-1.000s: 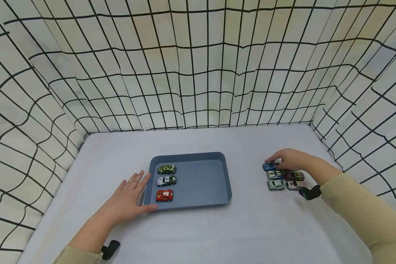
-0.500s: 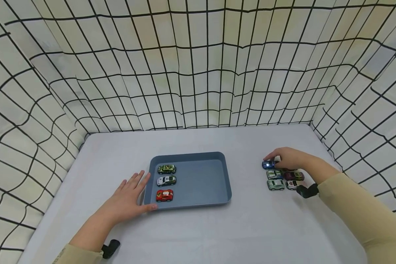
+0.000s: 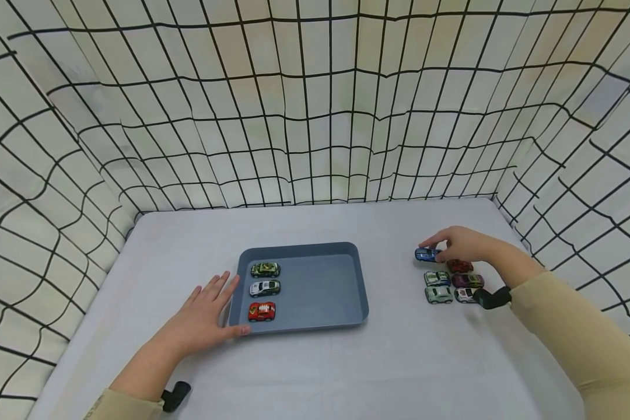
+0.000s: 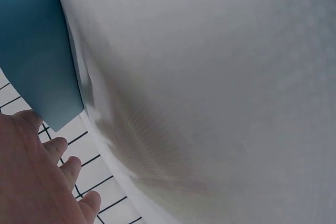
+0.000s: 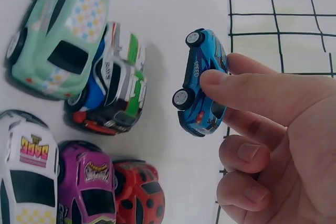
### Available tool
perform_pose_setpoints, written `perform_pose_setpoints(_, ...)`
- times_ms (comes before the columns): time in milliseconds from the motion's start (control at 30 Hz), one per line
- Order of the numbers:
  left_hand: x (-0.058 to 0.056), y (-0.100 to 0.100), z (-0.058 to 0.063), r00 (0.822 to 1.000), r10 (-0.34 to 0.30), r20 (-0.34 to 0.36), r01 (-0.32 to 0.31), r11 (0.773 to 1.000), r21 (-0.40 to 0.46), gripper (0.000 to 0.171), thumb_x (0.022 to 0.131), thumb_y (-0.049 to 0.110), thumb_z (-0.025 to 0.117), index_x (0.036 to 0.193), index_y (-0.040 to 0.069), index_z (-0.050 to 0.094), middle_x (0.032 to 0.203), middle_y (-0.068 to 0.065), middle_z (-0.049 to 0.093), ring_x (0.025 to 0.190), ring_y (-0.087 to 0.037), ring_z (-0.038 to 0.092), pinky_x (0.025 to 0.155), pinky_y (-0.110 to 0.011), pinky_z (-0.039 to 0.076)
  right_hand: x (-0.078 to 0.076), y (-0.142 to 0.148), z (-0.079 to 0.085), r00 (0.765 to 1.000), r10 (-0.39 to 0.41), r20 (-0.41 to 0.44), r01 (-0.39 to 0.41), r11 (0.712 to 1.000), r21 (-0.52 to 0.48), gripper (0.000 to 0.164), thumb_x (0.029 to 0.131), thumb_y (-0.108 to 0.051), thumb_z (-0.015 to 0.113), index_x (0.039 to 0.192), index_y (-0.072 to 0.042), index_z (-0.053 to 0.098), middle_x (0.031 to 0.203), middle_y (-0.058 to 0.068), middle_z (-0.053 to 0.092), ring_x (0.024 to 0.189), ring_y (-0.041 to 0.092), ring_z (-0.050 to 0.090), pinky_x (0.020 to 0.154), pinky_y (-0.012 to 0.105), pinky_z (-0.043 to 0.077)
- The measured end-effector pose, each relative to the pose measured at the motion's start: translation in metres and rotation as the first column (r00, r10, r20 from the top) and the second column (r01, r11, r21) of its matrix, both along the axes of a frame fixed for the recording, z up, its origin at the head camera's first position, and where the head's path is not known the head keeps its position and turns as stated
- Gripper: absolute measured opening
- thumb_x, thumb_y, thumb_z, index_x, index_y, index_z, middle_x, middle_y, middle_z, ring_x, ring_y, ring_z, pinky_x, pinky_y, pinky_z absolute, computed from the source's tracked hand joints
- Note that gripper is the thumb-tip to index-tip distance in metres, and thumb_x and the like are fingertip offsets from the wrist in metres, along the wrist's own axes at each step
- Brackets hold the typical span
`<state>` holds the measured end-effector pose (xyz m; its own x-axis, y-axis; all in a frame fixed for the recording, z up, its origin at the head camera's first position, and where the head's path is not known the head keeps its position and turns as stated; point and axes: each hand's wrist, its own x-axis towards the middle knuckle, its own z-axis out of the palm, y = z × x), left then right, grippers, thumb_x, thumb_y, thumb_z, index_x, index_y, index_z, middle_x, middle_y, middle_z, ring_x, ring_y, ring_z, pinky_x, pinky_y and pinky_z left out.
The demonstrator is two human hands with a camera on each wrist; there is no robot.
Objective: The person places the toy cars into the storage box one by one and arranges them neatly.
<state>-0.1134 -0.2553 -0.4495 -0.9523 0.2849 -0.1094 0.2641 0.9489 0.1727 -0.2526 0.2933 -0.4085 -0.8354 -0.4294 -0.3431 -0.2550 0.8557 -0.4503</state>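
My right hand (image 3: pixel 464 245) pinches a blue toy car (image 5: pixel 205 85) between thumb and fingers, just beyond a group of other toy cars. In the right wrist view the group holds a mint green car (image 5: pixel 58 35), a white, black and green car (image 5: pixel 118 85), a white car (image 5: pixel 29 166), a purple car (image 5: pixel 89 182) and a red car with black spots (image 5: pixel 139 192). My left hand (image 3: pixel 202 318) lies with spread fingers against the left edge of a blue-grey tray (image 3: pixel 320 291), its thumb at the near left corner.
Along the tray's left side stand a camouflage green car (image 3: pixel 265 269), a white police-style car (image 3: pixel 265 288) and a red car (image 3: pixel 262 311). White cloth covers the table (image 3: pixel 315 373). A white wall with a black grid (image 3: pixel 320 128) encloses the back and sides.
The blue car has come away from the group, moving up and slightly left in the right hand's grip. The spotted red car now shows. The left hand and tray stay still.
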Motion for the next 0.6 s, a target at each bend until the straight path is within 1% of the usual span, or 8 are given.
perform_pose_setpoints(100, 0.0, 0.0, 0.0, 1.0, 0.002, 0.004, -0.002, 1.0, 0.0, 0.112, 0.067, 0.084, 0.046, 0.15, 0.016, 0.014, 0.154, -0.012, 0.014, 0.14, -0.035, 0.013, 0.11, -0.058, 0.011, 0.001, -0.003, 0.003, 1.0, -0.011, 0.014, 0.011, 1.0, -0.012, 0.04, 0.084, -0.021, 0.067, 0.122, -0.029, 0.062, 0.124, 0.005, 0.058, 0.101, 0.026, 0.054, 0.077, 0.04, 0.049)
perform_pose_setpoints(200, 0.0, 0.0, 0.0, 1.0, 0.003, 0.004, -0.003, 1.0, 0.0, 0.112, 0.066, 0.083, 0.047, 0.15, 0.016, 0.015, 0.154, -0.012, 0.014, 0.14, -0.035, 0.013, 0.11, -0.058, 0.011, 0.002, -0.008, 0.005, 1.0, -0.014, 0.016, 0.014, 1.0, -0.018, 0.04, 0.084, -0.022, 0.067, 0.122, -0.03, 0.061, 0.123, 0.004, 0.058, 0.104, 0.026, 0.054, 0.079, 0.041, 0.049)
perform_pose_setpoints(367, 0.0, 0.0, -0.001, 1.0, 0.002, 0.006, -0.002, 1.0, -0.009, 0.112, 0.067, 0.083, 0.047, 0.15, 0.016, 0.014, 0.154, -0.013, 0.013, 0.14, -0.035, 0.013, 0.11, -0.058, 0.011, 0.005, -0.024, 0.011, 1.0, 0.001, 0.01, -0.001, 1.0, -0.025, 0.041, 0.083, -0.02, 0.068, 0.122, -0.028, 0.062, 0.12, 0.004, 0.059, 0.094, 0.021, 0.055, 0.076, 0.035, 0.048)
perform_pose_setpoints(467, 0.0, 0.001, 0.0, 1.0, 0.003, 0.007, -0.003, 1.0, -0.006, 0.111, 0.067, 0.082, 0.048, 0.15, 0.016, 0.014, 0.154, -0.013, 0.014, 0.14, -0.036, 0.013, 0.11, -0.058, 0.012, 0.007, -0.037, 0.016, 1.0, 0.006, 0.026, -0.005, 0.999, -0.041, 0.041, 0.083, -0.019, 0.068, 0.122, -0.026, 0.062, 0.118, 0.004, 0.06, 0.088, 0.019, 0.055, 0.07, 0.031, 0.046)
perform_pose_setpoints(600, 0.001, 0.001, 0.001, 1.0, 0.005, 0.006, -0.005, 1.0, -0.002, 0.11, 0.068, 0.08, 0.05, 0.15, 0.016, 0.014, 0.154, -0.013, 0.014, 0.14, -0.036, 0.014, 0.11, -0.058, 0.012, 0.009, -0.055, 0.021, 0.998, 0.011, 0.055, -0.007, 0.997, -0.076, 0.04, 0.083, -0.018, 0.068, 0.122, -0.026, 0.062, 0.115, 0.001, 0.06, 0.081, 0.017, 0.053, 0.063, 0.029, 0.042)
